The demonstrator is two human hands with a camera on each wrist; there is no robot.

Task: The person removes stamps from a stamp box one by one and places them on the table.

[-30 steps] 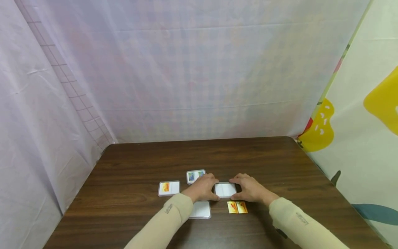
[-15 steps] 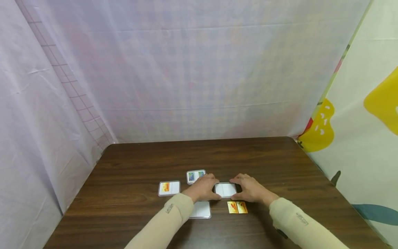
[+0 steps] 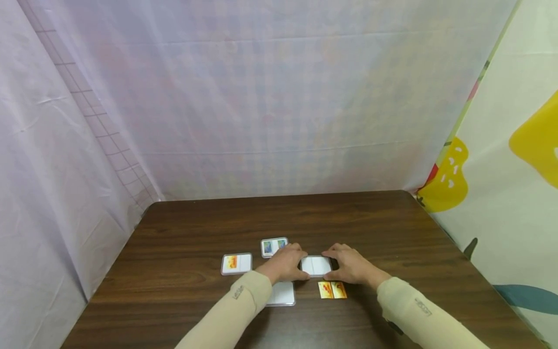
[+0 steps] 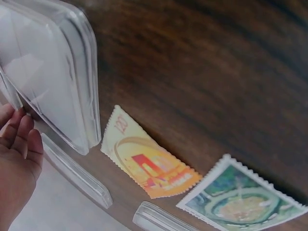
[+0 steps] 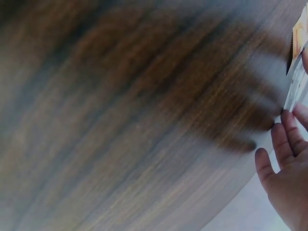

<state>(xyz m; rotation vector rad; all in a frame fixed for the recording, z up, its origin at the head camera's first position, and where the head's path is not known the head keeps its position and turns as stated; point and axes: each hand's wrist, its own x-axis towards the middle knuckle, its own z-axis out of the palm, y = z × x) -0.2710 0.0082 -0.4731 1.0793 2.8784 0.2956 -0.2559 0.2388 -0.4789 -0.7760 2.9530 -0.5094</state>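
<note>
A clear plastic case with a white insert (image 3: 316, 266) lies between both hands in the head view. My left hand (image 3: 284, 263) grips its left edge, thumb at the near corner and fingers at the far one. At the opposite edge, my right hand (image 3: 348, 264) holds it the same way. Two orange stamps (image 3: 332, 290) lie side by side just in front of the case. In the left wrist view an orange stamp (image 4: 147, 161) and a green stamp (image 4: 243, 199) show near a thick clear case (image 4: 48, 67). Only fingers and a sliver of case show in the right wrist view.
Another clear case (image 3: 282, 294) sits nearer me, partly hidden by the left arm. A case with an orange stamp (image 3: 237, 264) lies to the left, and one with blue-green stamps (image 3: 273, 246) lies behind the left hand. White curtains surround the brown table (image 3: 370, 218).
The left thumb has shifted slightly along the near edge of the case. Otherwise hands, case and stamps stay in place.
</note>
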